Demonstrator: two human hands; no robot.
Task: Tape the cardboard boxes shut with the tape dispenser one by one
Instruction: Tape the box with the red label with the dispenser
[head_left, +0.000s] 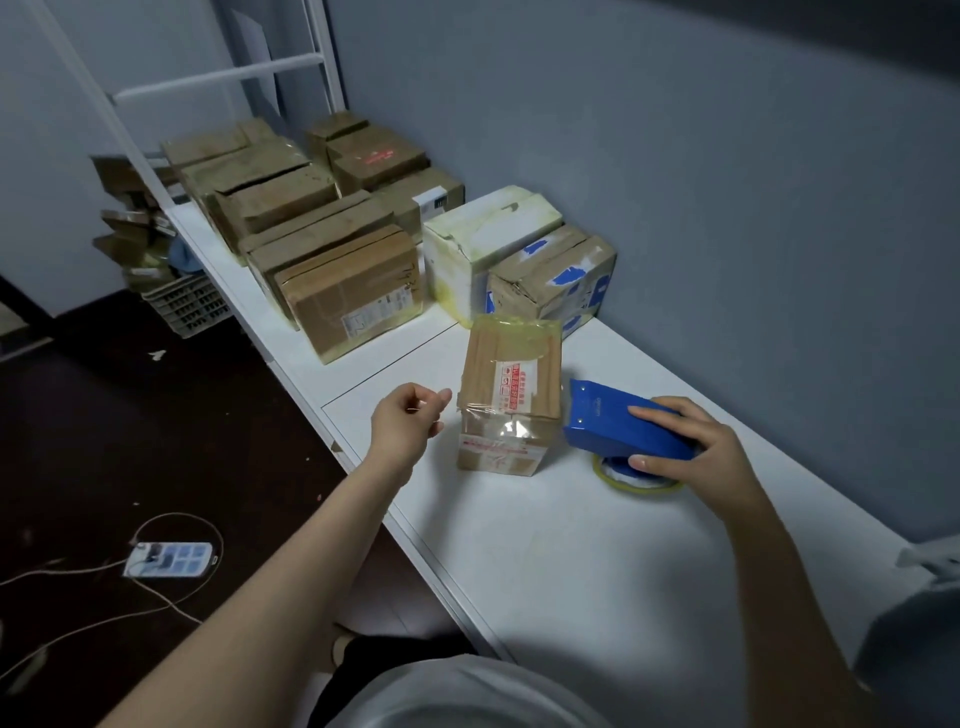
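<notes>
Tape dispenser (626, 426) rests on the tabletop (571, 551), your right hand (698, 454) on top, fingers clamped round it. Your left hand (408, 418) hovers just beside the cardboard box (511, 395), fingers loosely curled.

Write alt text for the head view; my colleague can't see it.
The right hand grips a blue tape dispenser resting on a white table, just right of a small cardboard box bearing clear tape. The left hand hovers loosely curled at its left; more cardboard boxes line the table behind.
</notes>
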